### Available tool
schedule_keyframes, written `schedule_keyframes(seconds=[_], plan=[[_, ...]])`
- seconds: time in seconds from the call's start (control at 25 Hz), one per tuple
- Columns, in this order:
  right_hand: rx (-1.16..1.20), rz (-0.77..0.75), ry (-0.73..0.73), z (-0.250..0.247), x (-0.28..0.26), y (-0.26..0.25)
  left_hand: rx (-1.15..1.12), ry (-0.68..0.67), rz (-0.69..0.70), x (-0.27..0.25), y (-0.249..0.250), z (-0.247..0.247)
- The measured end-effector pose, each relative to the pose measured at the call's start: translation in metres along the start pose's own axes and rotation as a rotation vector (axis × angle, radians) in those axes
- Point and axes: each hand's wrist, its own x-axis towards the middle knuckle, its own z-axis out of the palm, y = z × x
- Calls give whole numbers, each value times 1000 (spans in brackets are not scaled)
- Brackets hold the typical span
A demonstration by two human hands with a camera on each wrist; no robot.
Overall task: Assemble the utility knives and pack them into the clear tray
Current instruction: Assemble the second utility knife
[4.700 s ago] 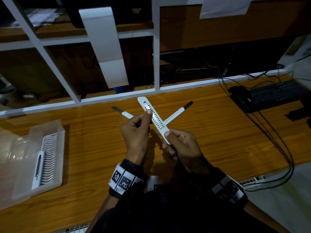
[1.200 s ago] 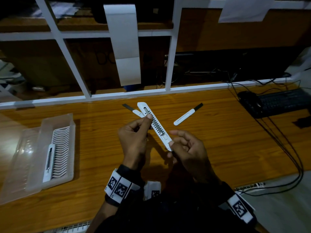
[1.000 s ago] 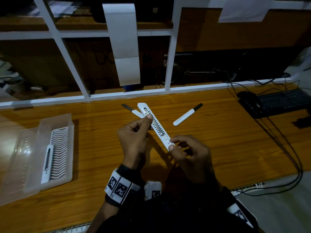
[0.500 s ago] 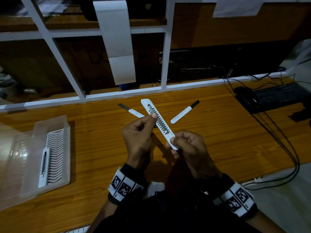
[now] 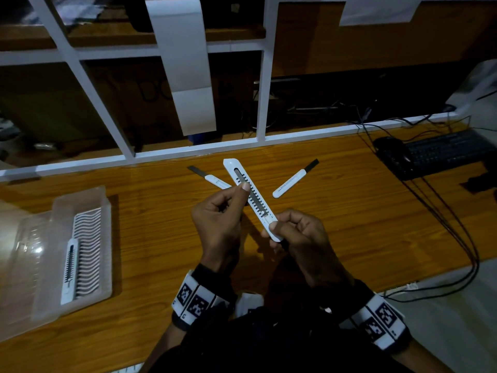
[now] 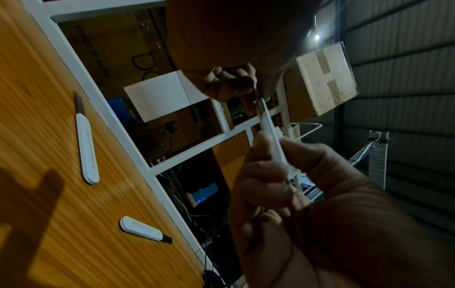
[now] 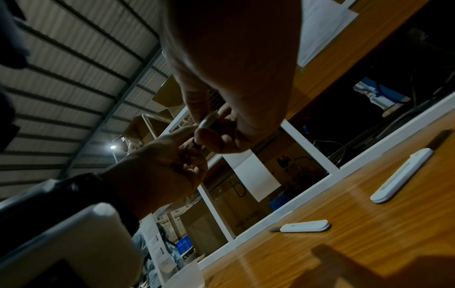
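Both hands hold one white knife (image 5: 252, 197) above the desk (image 5: 363, 224). The left hand (image 5: 217, 224) pinches its middle between thumb and curled fingers; the right hand (image 5: 301, 235) pinches its near end, thumb on top. Beyond the grip, two more knives (image 5: 293, 180) lie on the desk with dark blades out. Far left of the grip sits the clear tray (image 5: 105, 238), with one knife in it.

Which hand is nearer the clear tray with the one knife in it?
Left. The left hand is mid-desk, its grip on the utility knife, right of the clear tray across bare desk. The right hand grips the knife's near end, farther right.
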Motion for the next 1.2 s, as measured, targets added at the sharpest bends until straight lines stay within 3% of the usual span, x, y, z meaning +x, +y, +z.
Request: schedule_keyframes(seconds=[0.56,0.88,1.2], plan=[[93,-56,15,1,6,3,14,26,35,2,-2,9],[53,-50,-81,-3,3,0,40,51,32,5,0,-1],[119,-63,-39,-1,2,2,12,85,34,-2,0,5]])
